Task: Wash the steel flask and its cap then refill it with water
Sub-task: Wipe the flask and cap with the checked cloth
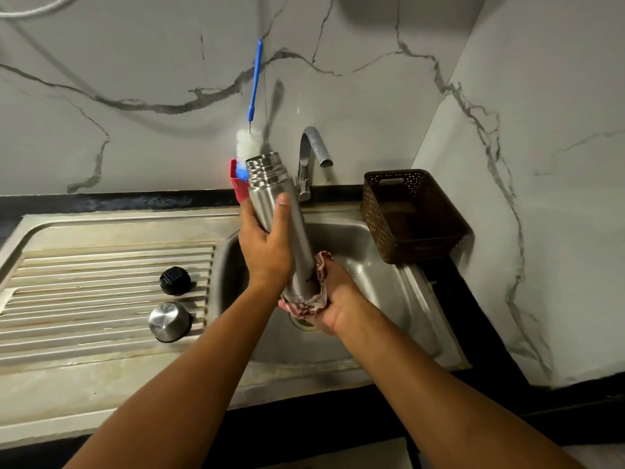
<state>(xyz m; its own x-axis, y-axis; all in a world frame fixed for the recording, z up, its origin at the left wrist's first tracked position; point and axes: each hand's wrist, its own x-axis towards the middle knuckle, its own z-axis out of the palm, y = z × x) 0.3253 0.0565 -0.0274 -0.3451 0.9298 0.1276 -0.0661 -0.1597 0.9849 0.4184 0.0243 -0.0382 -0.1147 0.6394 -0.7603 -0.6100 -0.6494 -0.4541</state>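
Note:
Over the sink basin [378, 265] the uncapped steel flask [280, 204] tilts with its threaded mouth up and away from me. My left hand [265, 245] grips its middle, thumb across the front. My right hand [329, 299] holds a red-and-white scrub cloth [316, 299] wrapped around the flask's base. On the ribbed drainboard [101, 282] to the left lie a black inner stopper [175, 280] and a steel cap [169, 321].
The tap [314, 147] stands behind the basin, no water running. A blue-handled bottle brush [253, 96] stands in a red holder [236, 181] behind the flask. A brown perforated basket [409, 214] sits on the sink's right edge against the marble wall.

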